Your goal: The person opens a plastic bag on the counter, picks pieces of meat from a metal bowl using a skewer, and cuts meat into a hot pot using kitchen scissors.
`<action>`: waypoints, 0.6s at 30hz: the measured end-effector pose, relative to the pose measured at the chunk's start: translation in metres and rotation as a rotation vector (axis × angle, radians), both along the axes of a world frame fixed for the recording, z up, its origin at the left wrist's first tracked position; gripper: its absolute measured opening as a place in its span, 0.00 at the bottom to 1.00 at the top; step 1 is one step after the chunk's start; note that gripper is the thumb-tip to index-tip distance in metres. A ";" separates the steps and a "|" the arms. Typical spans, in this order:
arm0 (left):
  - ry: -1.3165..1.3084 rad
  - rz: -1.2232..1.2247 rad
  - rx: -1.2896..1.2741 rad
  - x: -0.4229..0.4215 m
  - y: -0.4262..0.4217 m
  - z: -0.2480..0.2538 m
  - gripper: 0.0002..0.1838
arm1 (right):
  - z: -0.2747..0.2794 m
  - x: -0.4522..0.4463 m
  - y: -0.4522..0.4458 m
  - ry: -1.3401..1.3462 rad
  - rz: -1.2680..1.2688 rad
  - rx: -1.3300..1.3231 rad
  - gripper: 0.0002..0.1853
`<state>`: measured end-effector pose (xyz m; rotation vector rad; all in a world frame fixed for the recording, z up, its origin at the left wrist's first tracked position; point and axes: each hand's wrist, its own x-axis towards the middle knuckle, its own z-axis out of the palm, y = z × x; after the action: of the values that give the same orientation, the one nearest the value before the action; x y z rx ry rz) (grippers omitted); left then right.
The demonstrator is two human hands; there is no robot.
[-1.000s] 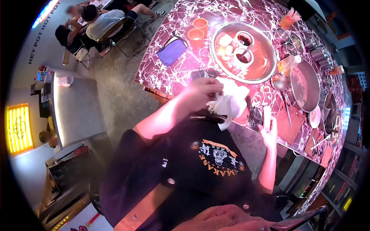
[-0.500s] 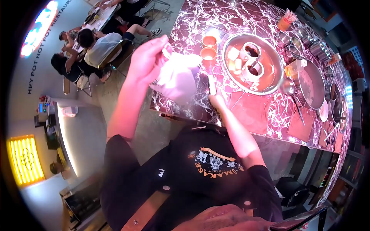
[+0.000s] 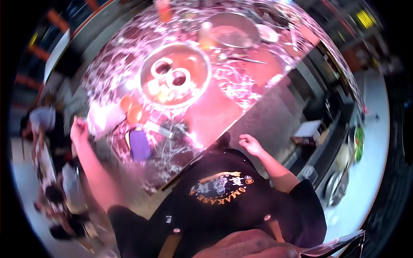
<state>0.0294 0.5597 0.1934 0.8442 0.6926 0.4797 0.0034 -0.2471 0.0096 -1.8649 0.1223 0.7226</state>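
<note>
My left hand [image 3: 78, 130], out at the left past the table edge, is closed on a brightly lit white cloth-like sheet [image 3: 104, 119]. My right hand [image 3: 251, 145] hangs off the near table edge, loosely curled with fingers apart and nothing visible in it. A pale elongated object [image 3: 159, 129] lies on the marble table [image 3: 172, 152], beside a purple flat piece [image 3: 140, 145]. Two orange cups [image 3: 134, 115] stand close to the sheet. Behind them a large metal bowl [image 3: 208, 81] holds reddish liquid, pale chunks and two white round vessels with dark insides.
At the back are a wide pan [image 3: 234, 30], a white dish [image 3: 267, 33] and tongs-like tools [image 3: 247, 60]. Brown mats [image 3: 219, 107] lie along the near edge. People sit at a table [image 3: 45, 165] on the left. A counter with trays [image 3: 337, 189] stands at the right.
My view has turned to the right. My right hand has let go of the pale elongated object and moved off the table. My left hand still holds the white sheet; the purple piece is now uncovered.
</note>
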 end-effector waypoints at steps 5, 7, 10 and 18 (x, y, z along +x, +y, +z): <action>0.093 0.077 -0.054 0.070 0.037 -0.023 0.15 | -0.081 -0.074 -0.135 0.167 -0.516 -0.229 0.15; 0.095 -0.027 0.135 0.087 0.060 -0.040 0.12 | -0.132 -0.117 -0.190 0.195 -0.414 -0.363 0.08; 0.411 0.393 0.288 0.111 0.020 -0.017 0.16 | -0.210 -0.182 -0.256 0.052 0.078 -0.579 0.07; 0.036 0.241 0.816 0.178 -0.436 -0.052 0.16 | -0.335 -0.175 -0.352 0.005 -0.122 -0.475 0.12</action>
<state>0.2069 0.1238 0.1412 1.5422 0.6317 0.9989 -0.1712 -0.5996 -0.3250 -2.2811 0.4389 0.6508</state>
